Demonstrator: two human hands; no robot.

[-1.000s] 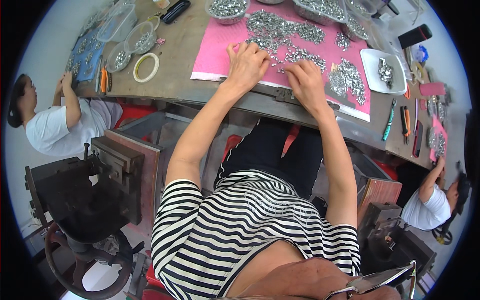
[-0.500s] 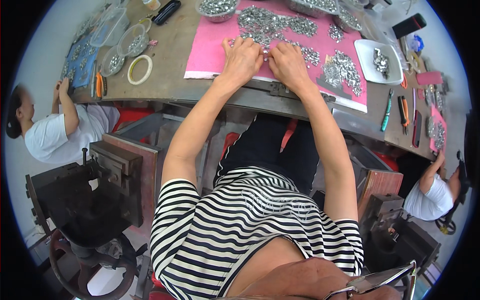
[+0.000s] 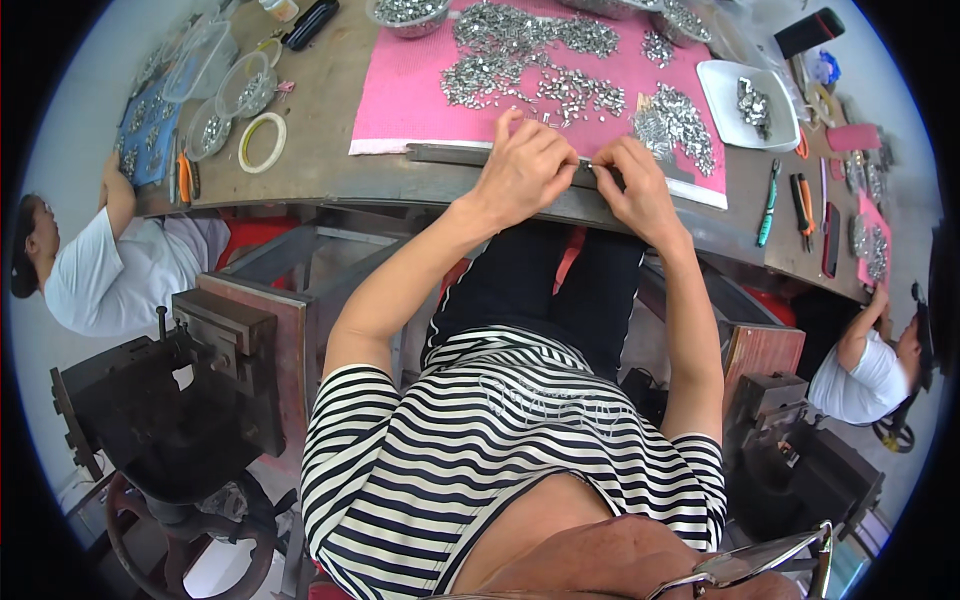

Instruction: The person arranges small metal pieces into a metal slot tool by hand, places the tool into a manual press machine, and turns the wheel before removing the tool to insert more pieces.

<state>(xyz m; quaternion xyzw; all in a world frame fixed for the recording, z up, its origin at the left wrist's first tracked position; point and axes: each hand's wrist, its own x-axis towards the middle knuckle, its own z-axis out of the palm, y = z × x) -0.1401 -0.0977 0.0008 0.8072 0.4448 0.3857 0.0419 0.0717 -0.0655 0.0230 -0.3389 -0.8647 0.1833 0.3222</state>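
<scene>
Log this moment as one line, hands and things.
left hand: at front of bench; right hand: close by; holds: unclear; pink mat: under metal pieces; white tray: more pieces inside

Left, a tape roll [image 3: 244,147]; right, a teal tool [image 3: 768,205] beside pliers [image 3: 806,212]

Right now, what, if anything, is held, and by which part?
A tiny metallic piece shows between left hand and right hand; which grips it, and where, cannot be told.
</scene>
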